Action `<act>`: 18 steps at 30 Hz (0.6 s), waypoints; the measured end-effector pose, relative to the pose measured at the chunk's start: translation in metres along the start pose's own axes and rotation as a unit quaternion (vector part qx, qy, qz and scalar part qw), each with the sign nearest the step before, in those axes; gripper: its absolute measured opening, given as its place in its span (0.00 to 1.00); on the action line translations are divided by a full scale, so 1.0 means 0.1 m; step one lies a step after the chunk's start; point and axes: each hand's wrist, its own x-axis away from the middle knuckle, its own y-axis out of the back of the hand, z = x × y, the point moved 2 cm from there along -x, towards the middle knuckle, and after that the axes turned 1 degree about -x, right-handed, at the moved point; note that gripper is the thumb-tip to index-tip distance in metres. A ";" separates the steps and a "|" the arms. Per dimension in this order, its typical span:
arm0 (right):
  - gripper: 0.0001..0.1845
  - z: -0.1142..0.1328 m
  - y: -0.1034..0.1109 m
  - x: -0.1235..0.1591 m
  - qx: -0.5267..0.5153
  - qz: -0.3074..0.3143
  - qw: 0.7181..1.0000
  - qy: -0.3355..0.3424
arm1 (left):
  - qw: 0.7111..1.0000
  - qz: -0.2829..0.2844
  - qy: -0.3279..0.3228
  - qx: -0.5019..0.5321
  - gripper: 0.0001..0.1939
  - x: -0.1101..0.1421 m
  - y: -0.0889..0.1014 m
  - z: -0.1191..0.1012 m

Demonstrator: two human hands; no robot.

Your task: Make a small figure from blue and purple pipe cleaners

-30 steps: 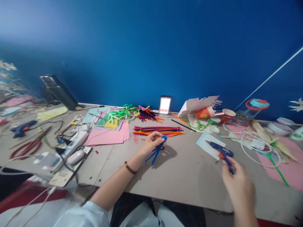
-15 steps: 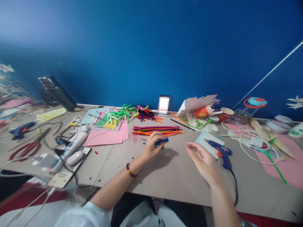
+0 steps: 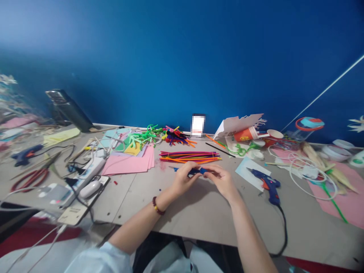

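Observation:
My left hand (image 3: 184,179) is closed around a small blue piece (image 3: 203,171), possibly of pipe cleaner; fingers cover much of it. From the other side my right hand (image 3: 223,182) pinches the same piece, its fingertips close to those of the left. Both hands are just above the table, in front of a bundle of pipe cleaners (image 3: 189,154) in purple, red, yellow and orange. Beside the left fingers lies a thin thing with a blue part (image 3: 174,169), partly hidden by the hand.
A blue glue gun (image 3: 269,184) lies at right, partly on light-blue paper (image 3: 241,170). Pink paper (image 3: 125,165), a power strip (image 3: 85,178), a mouse (image 3: 90,189) and red-handled scissors (image 3: 31,180) are at left. A phone (image 3: 198,126) stands at the back, near bent green pipe cleaners (image 3: 145,137).
My right hand has moved left from beside the light-blue paper and now grips the blue piece. The left hand has stayed nearly in place, still holding it.

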 end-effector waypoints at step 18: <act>0.08 0.01 -0.05 0.04 -0.004 -0.048 0.997 0.059 | 0.935 0.096 0.247 0.235 0.14 -0.02 -0.04 0.05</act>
